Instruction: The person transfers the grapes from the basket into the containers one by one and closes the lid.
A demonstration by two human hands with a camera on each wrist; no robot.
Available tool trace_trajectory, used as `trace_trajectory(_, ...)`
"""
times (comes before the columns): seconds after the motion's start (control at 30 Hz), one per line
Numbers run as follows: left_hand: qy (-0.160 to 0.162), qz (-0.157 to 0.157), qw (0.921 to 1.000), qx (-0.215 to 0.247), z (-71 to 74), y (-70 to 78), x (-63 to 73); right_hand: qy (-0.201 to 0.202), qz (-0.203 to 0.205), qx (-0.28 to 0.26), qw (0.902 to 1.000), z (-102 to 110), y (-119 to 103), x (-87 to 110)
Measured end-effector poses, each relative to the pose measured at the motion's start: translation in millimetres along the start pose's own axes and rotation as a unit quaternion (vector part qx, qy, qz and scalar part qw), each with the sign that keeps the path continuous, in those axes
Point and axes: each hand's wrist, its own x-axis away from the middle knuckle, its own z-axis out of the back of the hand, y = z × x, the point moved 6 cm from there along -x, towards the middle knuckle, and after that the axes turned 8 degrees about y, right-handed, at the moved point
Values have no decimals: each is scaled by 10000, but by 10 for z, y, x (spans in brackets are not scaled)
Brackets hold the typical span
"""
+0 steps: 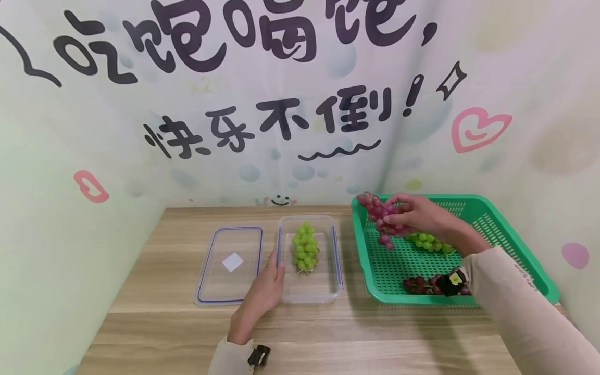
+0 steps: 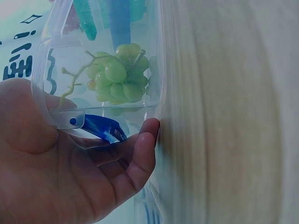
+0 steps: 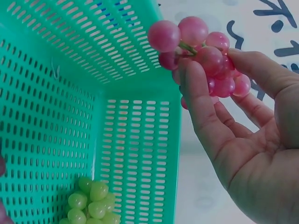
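My left hand [image 1: 265,287] grips the left side of a clear plastic container [image 1: 309,299], thumb at the rim and fingers around a blue side clip [image 2: 100,127]. A bunch of green grapes [image 1: 305,247] lies inside it. My right hand [image 1: 422,216] pinches a bunch of red grapes [image 1: 374,207] by its stem, and the bunch hangs over the left part of a green basket [image 1: 382,298]. Below that hand, in the basket, lie more green grapes [image 1: 426,241]. Dark red grapes [image 1: 417,284] lie near the basket's front, partly hidden by the right wrist.
Left of the container, a clear lid [image 1: 213,286] with a blue seal lies flat on the wooden table [image 1: 300,338]. A white square label [image 1: 232,262] shows on it. Behind the table hangs a printed wall sheet [image 1: 262,177].
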Motion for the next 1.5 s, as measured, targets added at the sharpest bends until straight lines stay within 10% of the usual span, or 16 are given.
trace_trajectory(1.5, 39, -64, 10000, 53, 3, -14, -7, -71, 218, -539, 9983, -490, -345, -85)
